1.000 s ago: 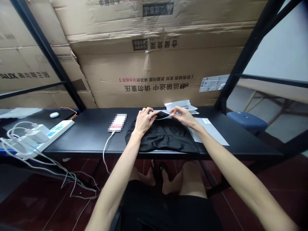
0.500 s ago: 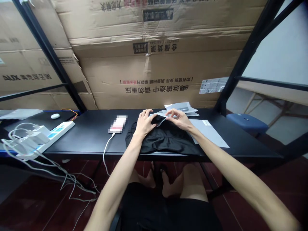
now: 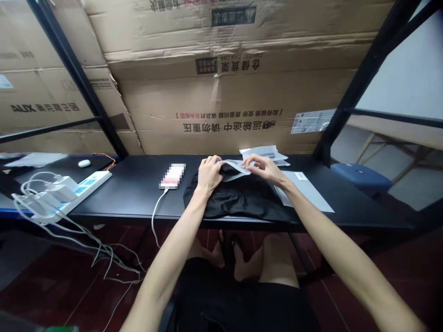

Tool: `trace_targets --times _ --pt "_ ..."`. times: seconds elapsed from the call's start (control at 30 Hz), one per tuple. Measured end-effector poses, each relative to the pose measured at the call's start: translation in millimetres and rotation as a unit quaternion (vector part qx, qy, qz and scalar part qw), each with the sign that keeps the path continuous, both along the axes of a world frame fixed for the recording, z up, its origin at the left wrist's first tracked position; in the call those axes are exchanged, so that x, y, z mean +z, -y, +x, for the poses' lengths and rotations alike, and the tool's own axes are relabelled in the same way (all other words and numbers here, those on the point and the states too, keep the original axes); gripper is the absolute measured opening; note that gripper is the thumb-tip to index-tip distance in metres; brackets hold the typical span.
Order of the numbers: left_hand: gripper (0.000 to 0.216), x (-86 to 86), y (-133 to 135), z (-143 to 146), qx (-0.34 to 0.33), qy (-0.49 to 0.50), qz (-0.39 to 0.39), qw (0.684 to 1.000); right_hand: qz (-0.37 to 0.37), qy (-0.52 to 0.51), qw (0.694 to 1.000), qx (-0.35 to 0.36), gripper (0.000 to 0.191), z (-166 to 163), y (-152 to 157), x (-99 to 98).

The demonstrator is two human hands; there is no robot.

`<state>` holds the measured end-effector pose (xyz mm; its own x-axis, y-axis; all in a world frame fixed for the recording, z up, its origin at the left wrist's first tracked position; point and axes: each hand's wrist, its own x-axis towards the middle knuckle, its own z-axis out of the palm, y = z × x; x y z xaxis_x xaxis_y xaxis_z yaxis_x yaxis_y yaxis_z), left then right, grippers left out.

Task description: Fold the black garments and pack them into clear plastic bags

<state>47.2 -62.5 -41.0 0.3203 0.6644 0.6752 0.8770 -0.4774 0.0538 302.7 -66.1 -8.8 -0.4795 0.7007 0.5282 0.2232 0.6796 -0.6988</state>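
The bag (image 3: 237, 173) is held at the far side of the cloth (image 3: 238, 200) on the surface (image 3: 134, 184). The fingers of the left hand (image 3: 209, 175) are clamped on its left end; whether those of the right hand (image 3: 263, 168) are closed at its edge cannot be told. Lightness and limpness may be expected; the bag's rim is best pinched.

Plain black is being shown by the cloth (image 3: 238, 203) and the bench (image 3: 138, 186), greyish white by the plastic bag (image 3: 238, 164), blue by the stool (image 3: 358, 177). Brown cardboard (image 3: 155, 97) is being patterned by black and red lettering (image 3: 204, 127), the dark red floor (image 3: 48, 295) by pale lines (image 3: 207, 239).
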Motion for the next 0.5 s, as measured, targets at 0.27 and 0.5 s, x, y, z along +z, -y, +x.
trace_targets --times 0.27,0.5 --pt "0.041 9.2 11 5 -0.060 0.005 0.058 0.997 -0.229 -0.100 0.959 -0.130 0.046 8 -19 -7.3" --pt "0.048 9.4 13 6 -0.127 -0.037 0.052 0.990 -0.362 -0.073 0.928 -0.050 0.038 1 -9 -10.8"
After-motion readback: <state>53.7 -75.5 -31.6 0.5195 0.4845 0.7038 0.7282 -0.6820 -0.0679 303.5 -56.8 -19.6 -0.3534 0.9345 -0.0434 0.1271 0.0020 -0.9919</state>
